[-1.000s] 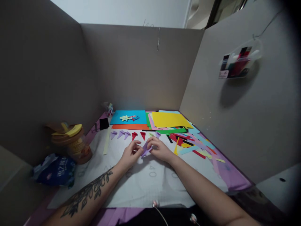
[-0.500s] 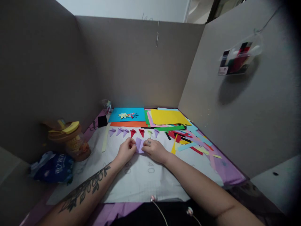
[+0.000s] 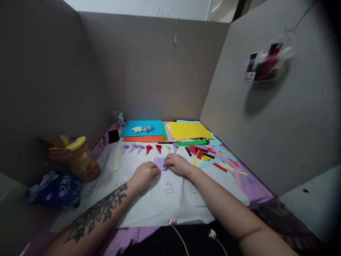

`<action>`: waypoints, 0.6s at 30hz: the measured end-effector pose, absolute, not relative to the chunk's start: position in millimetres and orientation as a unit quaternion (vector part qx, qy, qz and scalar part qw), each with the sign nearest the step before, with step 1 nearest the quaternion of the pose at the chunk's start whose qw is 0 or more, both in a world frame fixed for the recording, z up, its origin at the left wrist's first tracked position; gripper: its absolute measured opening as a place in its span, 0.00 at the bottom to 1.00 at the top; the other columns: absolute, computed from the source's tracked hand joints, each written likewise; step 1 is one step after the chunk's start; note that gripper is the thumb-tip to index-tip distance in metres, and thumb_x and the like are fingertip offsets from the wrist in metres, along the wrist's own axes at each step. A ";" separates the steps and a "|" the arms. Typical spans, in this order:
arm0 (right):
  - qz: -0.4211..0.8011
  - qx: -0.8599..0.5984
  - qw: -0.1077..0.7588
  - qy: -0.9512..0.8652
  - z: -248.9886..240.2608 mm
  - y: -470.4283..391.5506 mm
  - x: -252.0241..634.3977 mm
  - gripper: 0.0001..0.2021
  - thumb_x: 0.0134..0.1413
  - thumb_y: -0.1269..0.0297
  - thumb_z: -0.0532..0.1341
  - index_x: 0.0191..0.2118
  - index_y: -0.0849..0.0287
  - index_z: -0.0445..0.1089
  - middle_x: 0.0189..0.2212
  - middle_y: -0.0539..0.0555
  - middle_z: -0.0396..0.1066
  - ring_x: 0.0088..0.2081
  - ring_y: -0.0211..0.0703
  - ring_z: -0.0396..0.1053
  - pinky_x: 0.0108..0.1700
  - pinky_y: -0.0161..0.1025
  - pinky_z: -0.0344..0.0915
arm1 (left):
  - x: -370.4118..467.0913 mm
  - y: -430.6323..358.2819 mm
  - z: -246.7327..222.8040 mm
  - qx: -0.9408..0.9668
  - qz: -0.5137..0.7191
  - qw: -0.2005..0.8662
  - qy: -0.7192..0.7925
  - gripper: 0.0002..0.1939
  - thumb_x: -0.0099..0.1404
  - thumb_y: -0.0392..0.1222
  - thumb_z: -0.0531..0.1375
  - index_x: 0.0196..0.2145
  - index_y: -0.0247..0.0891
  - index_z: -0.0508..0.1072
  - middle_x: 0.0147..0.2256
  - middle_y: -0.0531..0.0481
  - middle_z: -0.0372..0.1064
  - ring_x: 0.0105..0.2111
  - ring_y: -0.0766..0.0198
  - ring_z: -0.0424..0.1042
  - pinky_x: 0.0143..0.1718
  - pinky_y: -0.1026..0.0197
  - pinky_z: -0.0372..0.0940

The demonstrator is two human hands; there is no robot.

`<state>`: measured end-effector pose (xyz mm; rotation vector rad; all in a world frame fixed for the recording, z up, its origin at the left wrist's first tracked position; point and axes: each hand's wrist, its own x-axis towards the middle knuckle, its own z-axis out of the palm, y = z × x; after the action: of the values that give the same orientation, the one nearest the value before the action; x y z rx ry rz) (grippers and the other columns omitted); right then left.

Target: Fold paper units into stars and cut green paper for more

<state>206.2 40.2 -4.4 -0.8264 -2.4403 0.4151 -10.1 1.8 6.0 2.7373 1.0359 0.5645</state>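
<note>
Two hands at a creased purple paper

At the center of the frame, our left hand (image 3: 145, 175) has its fingers bent close together, touching the lower edge of the purple paper (image 3: 160, 163); we cannot tell whether they grip it. Our right hand (image 3: 178, 164) has its fingertips nearly closed, pinching the right edge. The paper is small, matt and roughly square, so we see no clear long axis; its crease runs up and down the frame.

Beneath lies a wrinkled white sheet (image 3: 149, 209), where we read a printed "40". Above the hands we see pointed, folded purple pieces (image 3: 133, 147) and red pieces (image 3: 148, 149) in a row, then the flat blue card (image 3: 128, 131) bearing spiky paper stars (image 3: 138, 129), and yellow card (image 3: 190, 130). Loose paper strips (image 3: 210, 163) overlap at right. At lower left, the glossy blue bag (image 3: 57, 190) has white lettering we cannot read.
</note>
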 end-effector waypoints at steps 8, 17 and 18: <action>0.196 -0.322 0.272 -0.885 -0.1 36.8 205.4 0.07 0.49 0.75 0.58 0.31 0.57 0.72 0.32 0.53 0.70 0.38 0.42 0.66 0.44 0.41 0.61 | -11.2 -1.4 6.2 0.900 0.201 0.135 0.363 0.15 0.60 0.33 0.53 0.39 0.43 0.76 0.36 0.48 0.72 0.40 0.58 0.67 0.44 0.58 0.59; 0.196 -0.412 0.298 -0.838 -6.7 40.0 192.2 0.06 0.45 0.75 0.58 0.25 0.59 0.69 0.29 0.52 0.66 0.35 0.40 0.64 0.39 0.36 0.61 | -11.1 -3.5 9.5 0.908 0.166 0.110 0.369 0.18 0.59 0.31 0.50 0.41 0.42 0.76 0.38 0.47 0.71 0.40 0.58 0.66 0.44 0.58 0.58; 0.197 -0.420 0.299 -0.834 -7.7 40.4 191.0 0.05 0.45 0.75 0.58 0.25 0.60 0.69 0.29 0.52 0.66 0.35 0.40 0.64 0.39 0.36 0.61 | -11.1 -3.6 9.3 0.905 0.169 0.116 0.372 0.18 0.59 0.31 0.51 0.41 0.42 0.76 0.38 0.47 0.71 0.41 0.58 0.66 0.45 0.58 0.58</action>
<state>191.0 40.4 -7.7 -1.1160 -2.2148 0.5235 -11.1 -3.6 9.3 2.6514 1.0880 0.4959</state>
